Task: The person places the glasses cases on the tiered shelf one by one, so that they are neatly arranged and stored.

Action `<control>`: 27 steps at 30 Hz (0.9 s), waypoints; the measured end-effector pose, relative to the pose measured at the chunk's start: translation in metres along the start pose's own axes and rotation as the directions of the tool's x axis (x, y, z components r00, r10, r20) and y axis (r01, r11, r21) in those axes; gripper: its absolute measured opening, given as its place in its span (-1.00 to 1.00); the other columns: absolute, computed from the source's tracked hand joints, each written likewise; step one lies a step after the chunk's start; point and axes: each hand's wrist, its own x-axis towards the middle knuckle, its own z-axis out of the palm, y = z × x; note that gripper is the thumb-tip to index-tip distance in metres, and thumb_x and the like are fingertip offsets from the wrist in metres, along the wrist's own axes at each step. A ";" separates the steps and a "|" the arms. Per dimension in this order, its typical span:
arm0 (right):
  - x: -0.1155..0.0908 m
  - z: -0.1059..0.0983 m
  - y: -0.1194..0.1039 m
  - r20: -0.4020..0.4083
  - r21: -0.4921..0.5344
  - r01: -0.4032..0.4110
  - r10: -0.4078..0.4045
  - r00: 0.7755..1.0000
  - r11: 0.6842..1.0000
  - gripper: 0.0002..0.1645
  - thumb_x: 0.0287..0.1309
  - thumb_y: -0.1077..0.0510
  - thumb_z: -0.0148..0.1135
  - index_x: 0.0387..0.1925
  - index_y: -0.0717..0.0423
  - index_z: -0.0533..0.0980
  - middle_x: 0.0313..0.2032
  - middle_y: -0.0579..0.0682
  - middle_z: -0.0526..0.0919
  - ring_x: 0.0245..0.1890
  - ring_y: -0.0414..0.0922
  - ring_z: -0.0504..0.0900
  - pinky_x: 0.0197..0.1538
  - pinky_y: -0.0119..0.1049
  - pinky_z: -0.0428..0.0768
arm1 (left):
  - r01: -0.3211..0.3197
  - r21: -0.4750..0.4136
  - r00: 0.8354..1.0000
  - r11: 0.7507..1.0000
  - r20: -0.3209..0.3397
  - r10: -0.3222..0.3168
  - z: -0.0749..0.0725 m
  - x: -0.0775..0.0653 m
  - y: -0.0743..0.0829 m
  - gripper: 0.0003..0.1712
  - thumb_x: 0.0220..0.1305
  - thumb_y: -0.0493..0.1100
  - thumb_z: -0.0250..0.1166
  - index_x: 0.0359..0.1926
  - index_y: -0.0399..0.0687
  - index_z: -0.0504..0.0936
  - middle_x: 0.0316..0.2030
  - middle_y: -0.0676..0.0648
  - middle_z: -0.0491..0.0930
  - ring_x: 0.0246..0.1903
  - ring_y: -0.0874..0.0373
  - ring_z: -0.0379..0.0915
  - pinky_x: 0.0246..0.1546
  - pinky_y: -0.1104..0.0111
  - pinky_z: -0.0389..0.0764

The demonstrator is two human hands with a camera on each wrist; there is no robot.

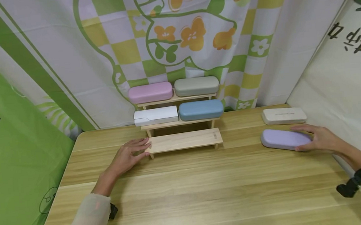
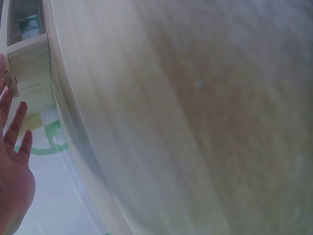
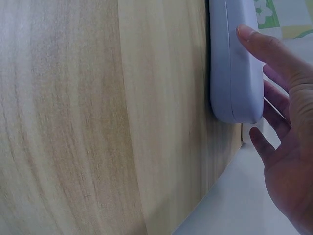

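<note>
My right hand (image 1: 321, 138) holds a lavender glasses case (image 1: 284, 139) by its right end, thumb at the near side and fingers at the far side. In the right wrist view the thumb presses the lavender case (image 3: 237, 63), which lies on the table. At the other side, my left hand (image 1: 131, 153) touches the left end of the lowest step of a wooden stepped rack (image 1: 184, 141), its fingers loosely extended. The left wrist view shows that hand (image 2: 17, 171) at the frame's edge with spread fingers beside the rack (image 2: 29, 68).
On the top step sit a pink case (image 1: 150, 92) and a grey-green case (image 1: 196, 86). The middle step bears a white case (image 1: 156, 115) and a blue case (image 1: 201, 109). Behind the lavender one lies a cream case (image 1: 284, 115). A patterned curtain (image 1: 193, 37) hangs behind the table (image 1: 206, 195).
</note>
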 end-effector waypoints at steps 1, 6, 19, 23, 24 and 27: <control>0.000 0.001 0.001 -0.005 0.005 -0.002 0.002 1.000 1.000 -0.04 -0.23 -0.02 0.81 0.29 0.07 0.62 0.25 0.31 0.65 0.08 -0.32 0.49 -0.12 -0.46 0.46 | -0.001 0.001 1.000 1.000 -0.001 0.001 0.000 0.000 0.000 -0.52 0.16 -0.27 0.60 0.13 -0.18 0.78 0.22 -0.22 0.67 0.20 -0.29 0.63 0.30 -0.32 0.48; -0.001 0.005 0.005 -0.022 0.007 0.020 -0.020 1.000 1.000 -0.05 -0.27 -0.01 0.82 0.26 0.07 0.63 0.21 0.30 0.68 0.05 -0.65 0.28 -0.10 -0.53 0.39 | 0.003 0.003 1.000 1.000 0.001 -0.003 0.000 0.000 0.000 -0.52 0.17 -0.26 0.60 0.13 -0.16 0.78 0.23 -0.21 0.66 0.22 -0.29 0.62 0.32 -0.29 0.48; 0.005 0.012 0.001 0.007 -0.005 -0.025 0.025 1.000 1.000 -0.01 -0.26 -0.04 0.83 0.24 0.26 0.62 0.12 0.50 0.66 0.04 0.32 0.63 -0.17 -0.59 0.37 | -0.041 0.015 0.999 0.999 -0.020 0.042 0.001 0.000 -0.003 -0.51 0.14 -0.26 0.62 0.12 -0.17 0.78 0.22 -0.23 0.66 0.22 -0.31 0.61 0.30 -0.29 0.50; 0.005 0.012 0.000 0.008 -0.009 -0.026 0.026 1.000 1.000 -0.02 -0.26 -0.04 0.83 0.23 0.25 0.63 0.11 0.50 0.66 0.02 0.29 0.64 -0.18 -0.52 0.43 | -0.050 0.019 0.999 0.999 -0.020 0.050 0.001 0.000 -0.003 -0.50 0.14 -0.26 0.62 0.13 -0.17 0.78 0.23 -0.23 0.66 0.22 -0.33 0.60 0.30 -0.28 0.51; 0.005 0.012 0.000 0.008 -0.012 -0.030 0.030 1.000 0.999 -0.02 -0.26 -0.05 0.83 0.23 0.25 0.63 0.11 0.50 0.66 0.02 0.27 0.64 -0.19 -0.51 0.44 | -0.051 0.020 0.999 0.999 -0.019 0.051 0.001 0.000 -0.003 -0.50 0.14 -0.26 0.61 0.13 -0.17 0.78 0.23 -0.23 0.66 0.22 -0.33 0.60 0.30 -0.29 0.50; 0.005 0.013 -0.001 0.003 -0.014 -0.033 0.033 0.999 0.999 -0.03 -0.27 -0.05 0.83 0.22 0.23 0.65 0.09 0.49 0.68 0.00 0.24 0.65 -0.20 -0.50 0.46 | -0.051 0.028 0.999 0.998 -0.016 0.051 0.000 -0.001 -0.003 -0.50 0.14 -0.27 0.61 0.14 -0.17 0.77 0.23 -0.23 0.65 0.22 -0.34 0.60 0.29 -0.30 0.50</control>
